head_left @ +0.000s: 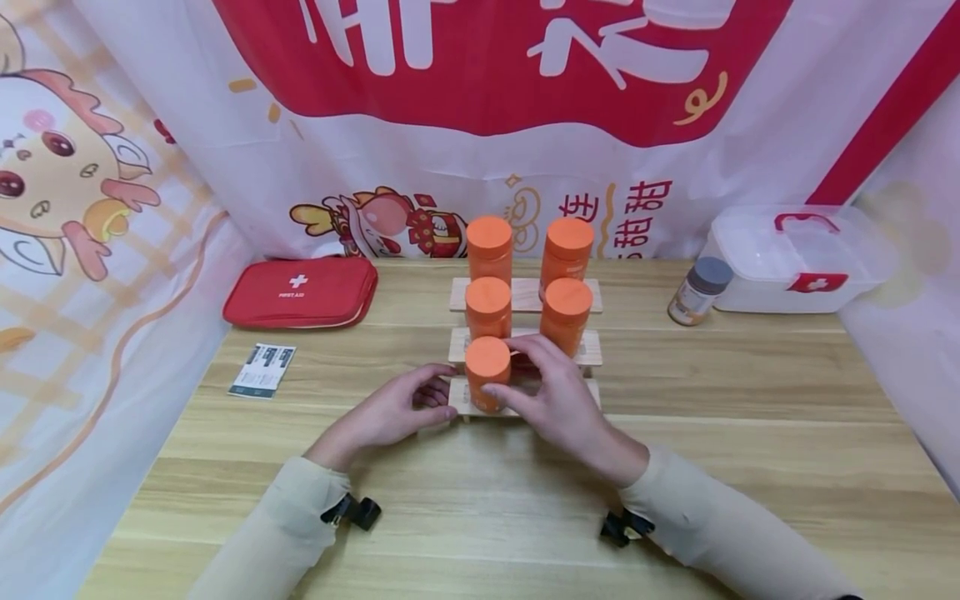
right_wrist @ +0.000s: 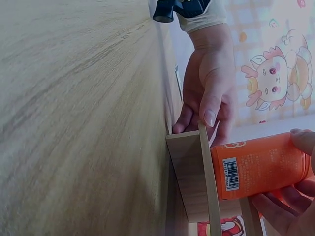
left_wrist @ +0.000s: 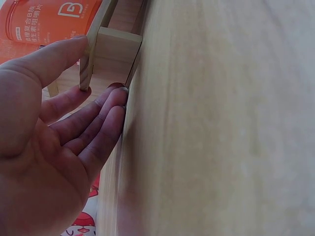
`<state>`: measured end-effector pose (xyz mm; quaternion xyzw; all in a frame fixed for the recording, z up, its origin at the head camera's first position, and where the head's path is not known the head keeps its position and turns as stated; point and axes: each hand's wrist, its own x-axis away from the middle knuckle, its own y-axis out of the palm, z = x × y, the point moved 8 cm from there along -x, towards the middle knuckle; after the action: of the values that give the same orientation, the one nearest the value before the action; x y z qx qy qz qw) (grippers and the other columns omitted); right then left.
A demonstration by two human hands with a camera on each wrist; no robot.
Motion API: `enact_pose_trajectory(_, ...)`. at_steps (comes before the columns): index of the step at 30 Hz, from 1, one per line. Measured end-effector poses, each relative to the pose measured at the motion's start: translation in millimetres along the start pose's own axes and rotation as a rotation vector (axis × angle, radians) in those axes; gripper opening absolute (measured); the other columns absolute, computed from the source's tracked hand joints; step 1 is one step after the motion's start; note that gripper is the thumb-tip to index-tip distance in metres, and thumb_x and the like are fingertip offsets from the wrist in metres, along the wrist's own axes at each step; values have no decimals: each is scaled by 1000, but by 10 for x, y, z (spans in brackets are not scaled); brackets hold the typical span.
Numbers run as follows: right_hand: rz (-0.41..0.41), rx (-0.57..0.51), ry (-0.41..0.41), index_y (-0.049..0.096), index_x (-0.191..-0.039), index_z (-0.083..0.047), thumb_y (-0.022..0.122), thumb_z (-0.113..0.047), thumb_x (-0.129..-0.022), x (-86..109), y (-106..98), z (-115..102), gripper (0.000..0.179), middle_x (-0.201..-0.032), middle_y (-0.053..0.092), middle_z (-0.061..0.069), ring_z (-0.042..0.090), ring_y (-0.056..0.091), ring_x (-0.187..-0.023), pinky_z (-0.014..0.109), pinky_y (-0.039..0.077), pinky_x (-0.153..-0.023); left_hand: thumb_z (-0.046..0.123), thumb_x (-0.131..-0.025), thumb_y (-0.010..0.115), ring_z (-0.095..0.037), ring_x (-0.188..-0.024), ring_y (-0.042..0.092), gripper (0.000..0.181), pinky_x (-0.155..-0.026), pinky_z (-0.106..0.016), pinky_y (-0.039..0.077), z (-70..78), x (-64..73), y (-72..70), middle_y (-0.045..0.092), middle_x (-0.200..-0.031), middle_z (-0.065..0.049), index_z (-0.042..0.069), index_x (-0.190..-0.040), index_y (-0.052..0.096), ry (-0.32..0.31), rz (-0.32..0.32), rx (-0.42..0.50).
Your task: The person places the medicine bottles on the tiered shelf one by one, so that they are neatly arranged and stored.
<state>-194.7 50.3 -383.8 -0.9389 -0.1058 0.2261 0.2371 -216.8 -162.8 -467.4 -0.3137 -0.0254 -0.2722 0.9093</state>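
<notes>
A small three-step wooden rack point(head_left: 591, 348) stands on the table. My left hand point(head_left: 397, 407) pinches the left end of its lowest board, thumb on the top face and index finger below, as the left wrist view shows. My right hand point(head_left: 562, 402) holds an orange bottle point(right_wrist: 258, 167) round its upper part, thumb on the near side and fingers on the other. The bottle is upright at the left part of the lowest step, its base at the board. Behind it, the middle step bears two more orange bottles point(head_left: 567, 315), and the top step another two point(head_left: 490, 246).
At the back left lies a red first-aid pouch point(head_left: 300, 293), with a printed card point(head_left: 262, 371) in front of it. A grey-capped bottle point(head_left: 699, 292) stands at the back right beside a clear-lidded white medicine box point(head_left: 795, 265). Printed cloth hangs behind the table.
</notes>
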Motion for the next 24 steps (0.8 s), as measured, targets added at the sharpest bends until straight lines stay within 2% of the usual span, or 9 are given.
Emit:
enact_pose_trajectory(15, 14, -103, 75, 68, -130, -4, 93, -12, -86, 7, 29, 38, 51, -128, 70, 12, 27, 73, -116, 41, 64, -100, 28, -100, 80, -17, -114, 68, 60, -105, -40, 57, 8, 4, 6, 72, -125, -3, 13, -152, 55, 4, 1, 7)
enact_pose_trajectory(24, 4, -75, 94, 65, -133, -6, 93, -16, -87, 21, 38, 45, 55, -130, 69, 9, 24, 72, -116, 40, 64, -100, 28, -99, 81, -17, -114, 68, 60, -105, -40, 57, 24, 1, 5, 72, -125, -3, 13, -152, 55, 6, 5, 7)
